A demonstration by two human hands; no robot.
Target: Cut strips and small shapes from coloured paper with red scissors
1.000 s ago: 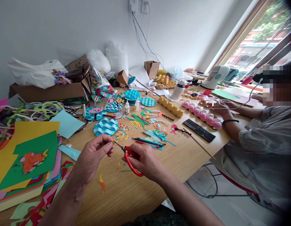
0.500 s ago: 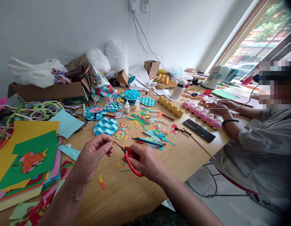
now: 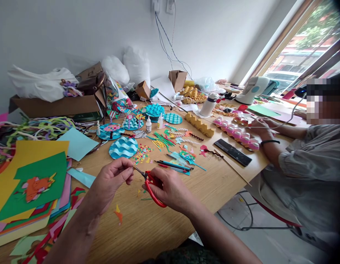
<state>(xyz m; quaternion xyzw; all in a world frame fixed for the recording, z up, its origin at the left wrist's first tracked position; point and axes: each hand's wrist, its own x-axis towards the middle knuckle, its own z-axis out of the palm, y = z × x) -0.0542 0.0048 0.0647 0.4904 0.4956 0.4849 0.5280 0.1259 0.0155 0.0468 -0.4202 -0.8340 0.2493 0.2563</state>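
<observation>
Red-handled scissors (image 3: 156, 194) are in my right hand (image 3: 170, 189), its fingers through the loops. Their dark blades point left and reach the fingertips of my left hand (image 3: 115, 181). That hand is closed in a pinch; whatever it holds is too small and hidden to name. Beyond the hands lie a blue wavy paper disc (image 3: 123, 147) and a scatter of small coloured paper bits (image 3: 143, 153). Orange and yellow paper scraps (image 3: 118, 213) rest on the table below my hands.
Stacked coloured paper (image 3: 35, 165) covers the left side. Pens (image 3: 174, 165), two small bottles (image 3: 148, 125), a phone (image 3: 232, 152) and a wooden stick (image 3: 236, 170) lie ahead and right. At the right a person (image 3: 310, 161) works beside a pink egg-carton strip (image 3: 236, 134).
My hands and the scissors have barely moved, the blades still at my left fingertips. The person on the right has shifted their head slightly.
</observation>
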